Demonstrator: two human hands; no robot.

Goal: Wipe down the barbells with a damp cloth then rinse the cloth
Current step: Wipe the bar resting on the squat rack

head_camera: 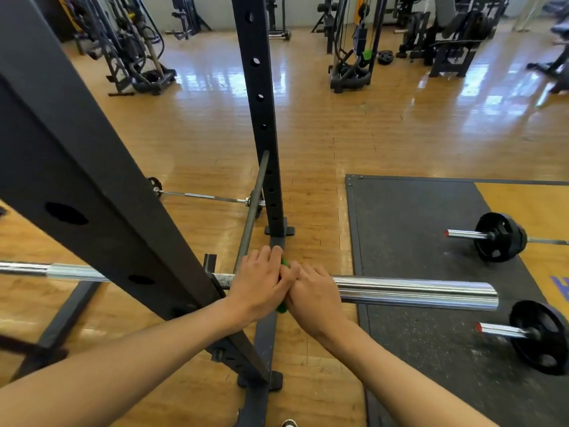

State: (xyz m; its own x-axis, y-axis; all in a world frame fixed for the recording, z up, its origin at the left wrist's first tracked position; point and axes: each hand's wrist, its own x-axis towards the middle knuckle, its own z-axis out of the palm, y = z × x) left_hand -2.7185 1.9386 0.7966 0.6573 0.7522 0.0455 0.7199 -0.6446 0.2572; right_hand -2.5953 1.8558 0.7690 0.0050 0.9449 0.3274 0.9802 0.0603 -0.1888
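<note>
I am in the wiping step. The rinse is not yet due, and I see no water anywhere here. My left hand point(261, 282) and right hand point(311, 294) sit side by side, touching, on the barbell point(415, 292) that lies across the rack point(92, 195), just to the right of the rack's near upright, where the dull shaft meets the shiny sleeve.

Both hands are closed, with the fingers curled over the top of the bar and the knuckles up. Between them they clamp the green cloth point(281, 309) around it. Only a sliver of cloth shows, above and below the place where my hands meet. How much lies under each palm I cannot tell.

The next move, as I judge it, is to keep the cloth wrapped tight and draw it along the sleeve toward its free right end. That calls for steady pressure and some twisting, so the underside gets wiped too. The bar only rests on the rack, so I should push along it rather than off it.

More barbells wait: two on the black mat point(415, 226) near its right edge, one far point(495, 235) and one near point(535, 335), and a thin one point(200, 197) on the floor beyond the rack.
</note>
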